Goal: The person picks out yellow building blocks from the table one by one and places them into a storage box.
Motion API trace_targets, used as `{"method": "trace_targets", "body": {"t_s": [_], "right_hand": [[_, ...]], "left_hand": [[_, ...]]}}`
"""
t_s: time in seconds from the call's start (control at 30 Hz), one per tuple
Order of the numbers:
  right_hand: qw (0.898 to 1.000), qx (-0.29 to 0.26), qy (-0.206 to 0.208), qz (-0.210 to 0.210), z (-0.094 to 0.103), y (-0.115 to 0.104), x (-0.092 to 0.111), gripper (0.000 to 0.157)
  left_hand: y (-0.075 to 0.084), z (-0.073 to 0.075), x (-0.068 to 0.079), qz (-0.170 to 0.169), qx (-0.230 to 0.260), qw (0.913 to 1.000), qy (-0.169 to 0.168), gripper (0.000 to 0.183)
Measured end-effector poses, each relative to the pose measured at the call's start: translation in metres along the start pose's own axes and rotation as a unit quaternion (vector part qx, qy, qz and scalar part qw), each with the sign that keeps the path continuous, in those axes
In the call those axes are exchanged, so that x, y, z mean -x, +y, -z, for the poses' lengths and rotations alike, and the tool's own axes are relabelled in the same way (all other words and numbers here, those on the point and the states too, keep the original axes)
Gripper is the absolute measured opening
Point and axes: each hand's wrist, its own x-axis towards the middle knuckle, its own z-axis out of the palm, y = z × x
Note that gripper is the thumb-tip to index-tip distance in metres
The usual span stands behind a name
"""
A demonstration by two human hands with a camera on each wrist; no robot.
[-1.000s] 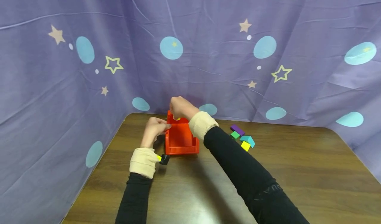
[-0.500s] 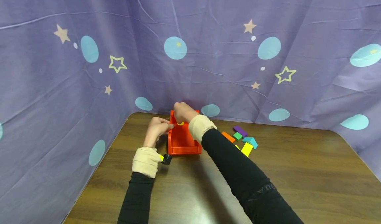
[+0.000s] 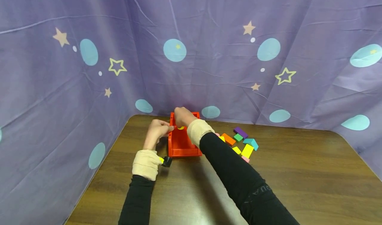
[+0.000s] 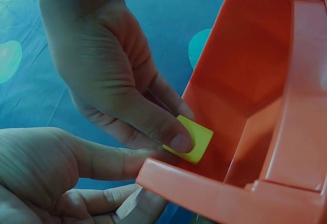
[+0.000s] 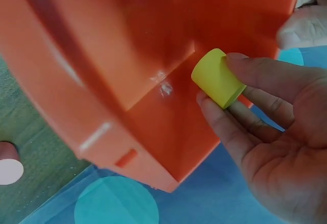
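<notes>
Because its walls look like thin, stiff plastic, the red bin [image 3: 179, 153] should be light and apt to slide; its rim is the place to hold, and the left hand [image 3: 157, 129] pinches it there. Within the right hand [image 3: 182, 116], between thumb and fingers at the bin's opening, the yellow cylinder [image 5: 213, 78] looks light, firm and smooth, best taken by its curved side. Against half a second earlier, the right sleeve [image 3: 238, 172] uncovers more, the right hand sits slightly lower, and a pink block [image 3: 245, 159] shows to its right.
</notes>
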Motion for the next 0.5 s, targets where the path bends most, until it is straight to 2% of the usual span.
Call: {"method": "trace_targets", "body": {"t_s": [0.13, 0.3, 0.5], "right_hand": [[1.000, 0.002, 0.006, -0.002, -0.006, 0.001, 0.000, 0.018], [1.000, -0.012, 0.018, 0.003, -0.009, -0.001, 0.004, 0.011], [1.000, -0.016, 0.022, 0.002, -0.012, -0.002, 0.005, 0.011]], "left_hand": [[0.000, 0.000, 0.001, 0.001, 0.003, 1.0000, -0.002, 0.027], [0.000, 0.000, 0.000, 0.001, 0.013, 0.9999, -0.002, 0.027], [0.001, -0.001, 0.001, 0.007, 0.001, 1.0000, 0.005, 0.025]]}}
